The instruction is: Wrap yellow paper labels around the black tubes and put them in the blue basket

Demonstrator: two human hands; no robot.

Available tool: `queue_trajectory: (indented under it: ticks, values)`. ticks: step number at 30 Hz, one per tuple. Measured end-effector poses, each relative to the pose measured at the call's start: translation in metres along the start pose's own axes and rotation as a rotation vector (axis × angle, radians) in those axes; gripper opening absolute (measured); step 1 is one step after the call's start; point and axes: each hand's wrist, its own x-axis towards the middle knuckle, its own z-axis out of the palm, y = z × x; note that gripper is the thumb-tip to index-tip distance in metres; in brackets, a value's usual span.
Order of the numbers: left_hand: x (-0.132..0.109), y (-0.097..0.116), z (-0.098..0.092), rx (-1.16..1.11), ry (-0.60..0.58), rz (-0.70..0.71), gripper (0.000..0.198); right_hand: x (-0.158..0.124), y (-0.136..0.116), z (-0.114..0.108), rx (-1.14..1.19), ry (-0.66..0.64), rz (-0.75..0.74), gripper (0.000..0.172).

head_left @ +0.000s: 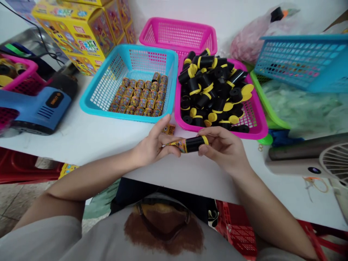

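**Both hands on one black capsule, over the table edge**

We see a black capsule [193, 144] with a yellow band, held level just in front of the baskets. A tapered, printed orange-and-yellow wrapper [176, 145] sticks out of its left end. That is the work in hand: both hands are on this one piece, at the point where wrapper meets capsule.

The left hand [153, 143] has the wrapper in a narrow pinch, fingers spread above and below it. The right hand [223, 148] has its fingers curled closely around the black body, right by the yellow band. Neither hand is open wide. We cannot tell how deep the wrapper sits, as fingers hide part of the join.

Just ahead, a magenta plastic basket [246, 135] is heaped with loose black capsules [212, 85], many with yellow caps. Beside it, a cyan plastic basket [130, 46] holds printed cylinders [138, 96] standing in tight rows. A small printed scrap [169, 129] lies by the left hand.

Further out are a second magenta basket [176, 20], stacked yellow printed cartons [81, 29], a blue power tool [38, 108], a tilted blue basket [301, 61] and a beige fan [334, 163].
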Motion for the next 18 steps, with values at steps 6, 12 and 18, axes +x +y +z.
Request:
queue_trajectory:
  ticks: [6,12,18]
  values:
    - [0.007,0.006,0.002,0.089,-0.056,0.25,0.104,-0.001,0.001,0.003,0.012,0.012,-0.023,0.023]
    - [0.008,0.018,0.007,0.211,-0.057,0.258,0.115,-0.005,0.008,0.008,-0.087,0.045,-0.06,0.027]
    - [0.005,0.024,0.018,0.108,0.084,-0.042,0.118,-0.009,0.014,0.016,-0.263,0.105,-0.033,0.037]
